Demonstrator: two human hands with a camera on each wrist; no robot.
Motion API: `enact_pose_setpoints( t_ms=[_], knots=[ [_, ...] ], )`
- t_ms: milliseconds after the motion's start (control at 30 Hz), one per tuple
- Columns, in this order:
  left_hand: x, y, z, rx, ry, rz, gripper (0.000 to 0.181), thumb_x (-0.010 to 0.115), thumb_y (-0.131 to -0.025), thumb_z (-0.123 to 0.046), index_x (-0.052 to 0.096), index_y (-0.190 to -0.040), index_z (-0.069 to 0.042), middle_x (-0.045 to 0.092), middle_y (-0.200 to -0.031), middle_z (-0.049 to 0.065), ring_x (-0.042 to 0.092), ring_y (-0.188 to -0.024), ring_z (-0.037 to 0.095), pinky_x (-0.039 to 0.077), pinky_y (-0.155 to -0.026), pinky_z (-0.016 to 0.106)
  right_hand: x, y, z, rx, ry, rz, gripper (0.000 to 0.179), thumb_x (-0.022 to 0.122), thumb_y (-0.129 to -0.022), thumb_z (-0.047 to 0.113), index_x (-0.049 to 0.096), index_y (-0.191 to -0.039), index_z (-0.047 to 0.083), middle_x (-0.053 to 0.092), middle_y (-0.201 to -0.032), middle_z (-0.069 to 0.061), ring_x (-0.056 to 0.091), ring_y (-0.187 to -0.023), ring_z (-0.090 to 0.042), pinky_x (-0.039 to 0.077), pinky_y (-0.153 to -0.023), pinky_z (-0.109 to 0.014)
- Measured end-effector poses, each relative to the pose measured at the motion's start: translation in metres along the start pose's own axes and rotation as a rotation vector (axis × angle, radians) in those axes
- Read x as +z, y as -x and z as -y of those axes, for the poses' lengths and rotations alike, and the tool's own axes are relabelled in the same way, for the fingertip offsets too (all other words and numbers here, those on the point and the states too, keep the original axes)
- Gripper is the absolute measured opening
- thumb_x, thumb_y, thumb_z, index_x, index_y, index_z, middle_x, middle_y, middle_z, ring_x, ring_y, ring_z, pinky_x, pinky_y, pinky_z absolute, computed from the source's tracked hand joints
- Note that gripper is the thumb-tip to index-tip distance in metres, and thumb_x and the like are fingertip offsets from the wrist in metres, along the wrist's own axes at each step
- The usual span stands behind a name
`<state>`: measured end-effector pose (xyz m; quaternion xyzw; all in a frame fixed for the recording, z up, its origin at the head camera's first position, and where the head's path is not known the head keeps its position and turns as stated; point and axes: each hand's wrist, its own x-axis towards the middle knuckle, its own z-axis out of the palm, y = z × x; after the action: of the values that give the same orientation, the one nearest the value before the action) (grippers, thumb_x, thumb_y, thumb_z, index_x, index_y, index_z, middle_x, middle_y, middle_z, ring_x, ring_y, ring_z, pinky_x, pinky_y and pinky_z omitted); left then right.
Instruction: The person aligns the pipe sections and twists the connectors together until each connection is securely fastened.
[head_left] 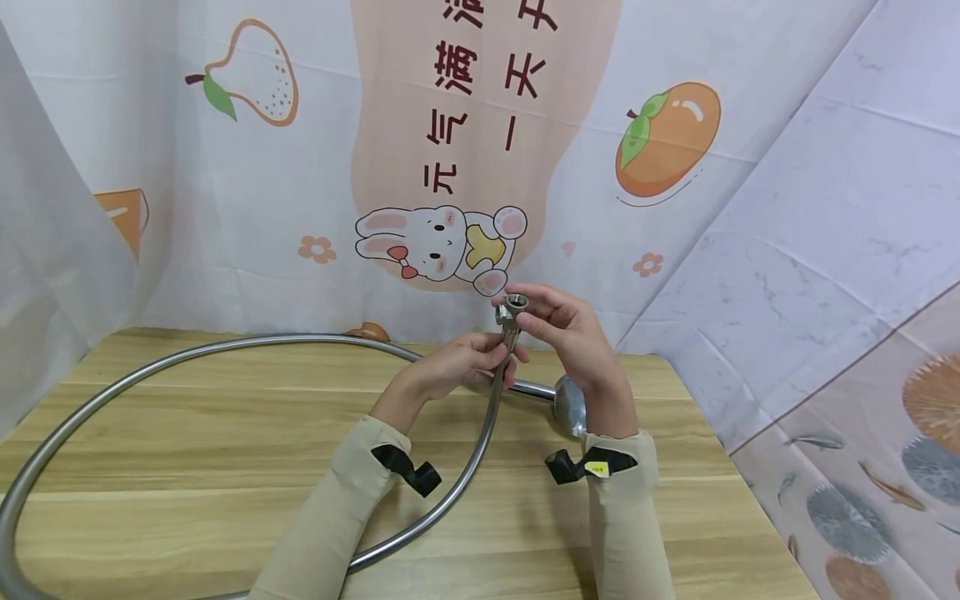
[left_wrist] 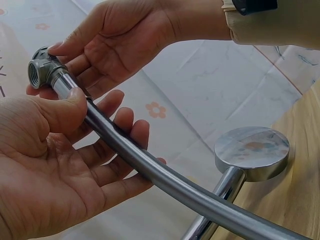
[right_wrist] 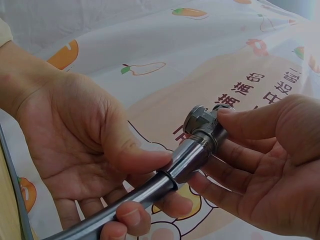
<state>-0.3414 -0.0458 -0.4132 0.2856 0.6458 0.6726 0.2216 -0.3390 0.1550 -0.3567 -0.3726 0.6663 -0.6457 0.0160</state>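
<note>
A flexible metal shower hose (head_left: 483, 442) rises off the wooden table to my hands. Its chrome end sleeve (right_wrist: 187, 159) meets a small metal tee fitting (left_wrist: 46, 71) with open, threaded mouths. My left hand (head_left: 457, 365) holds the hose just below the fitting, thumb on top and fingers beneath. With thumb and fingers, my right hand (head_left: 573, 333) pinches the fitting from the right side. Behind the right wrist lies a chrome shower head (left_wrist: 252, 150), partly hidden in the head view; its handle passes behind the hose.
The hose loops widely over the left of the wooden table (head_left: 187, 433). A printed curtain (head_left: 300, 167) with fruit and a rabbit hangs behind the table's far edge. More patterned cloth (head_left: 840, 400) covers the right side.
</note>
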Motion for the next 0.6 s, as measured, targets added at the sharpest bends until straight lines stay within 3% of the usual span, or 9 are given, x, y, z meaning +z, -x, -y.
enact_pose_setpoints(
  t_ms=[600],
  knots=[
    [-0.0012, -0.0002, 0.0012, 0.004, -0.006, -0.001, 0.033, 0.037, -0.111, -0.02, 0.059, -0.125, 0.001, 0.062, -0.091, 0.004, 0.064, -0.093, 0.019, 0.055, -0.092, 0.04, 0.0012, -0.0001, 0.0017, 0.017, 0.002, -0.005, 0.035, 0.06, -0.1, -0.002, 0.062, -0.134, 0.003, 0.073, -0.121, 0.0, 0.07, -0.106, -0.015, 0.049, -0.104, -0.035]
  ],
)
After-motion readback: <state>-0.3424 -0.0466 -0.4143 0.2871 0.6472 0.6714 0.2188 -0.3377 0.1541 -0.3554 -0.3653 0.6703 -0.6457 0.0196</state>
